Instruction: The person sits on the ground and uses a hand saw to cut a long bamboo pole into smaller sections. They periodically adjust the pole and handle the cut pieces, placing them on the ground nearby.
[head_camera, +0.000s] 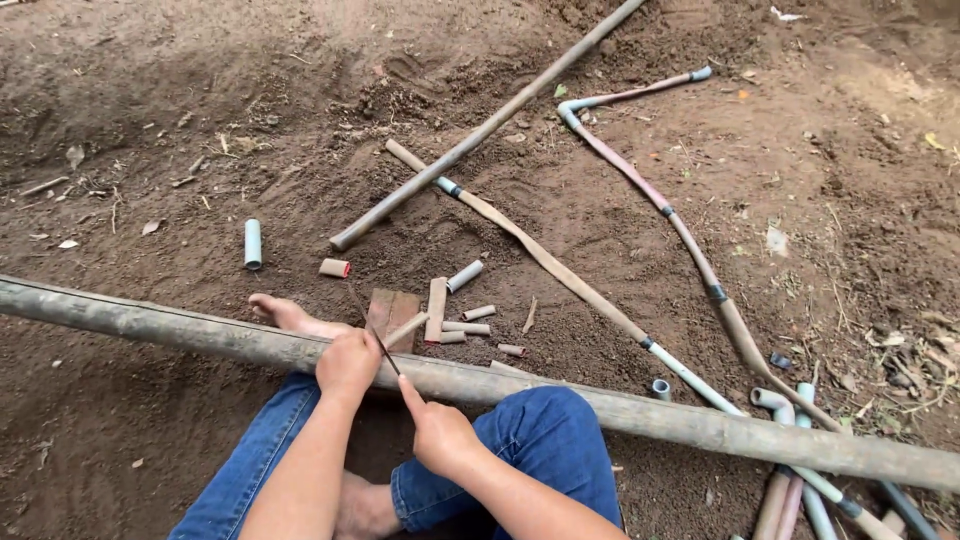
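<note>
I sit on bare earth with a long muddy pipe (620, 410) lying across my legs in blue jeans. My left hand (348, 363) rests on top of this pipe, fingers curled over it. My right hand (435, 432) grips the handle end of a thin dark saw blade (370, 328) whose edge crosses the pipe right beside my left hand, the index finger stretched along it. My bare foot (283, 313) sticks out beyond the pipe.
Short cut pipe pieces (455, 318) and a small flat brick (392, 310) lie beyond the pipe. A pale blue pipe stub (253, 243) lies left. Another long pipe (490, 125) and two jointed pipe runs (690, 240) stretch away to the right.
</note>
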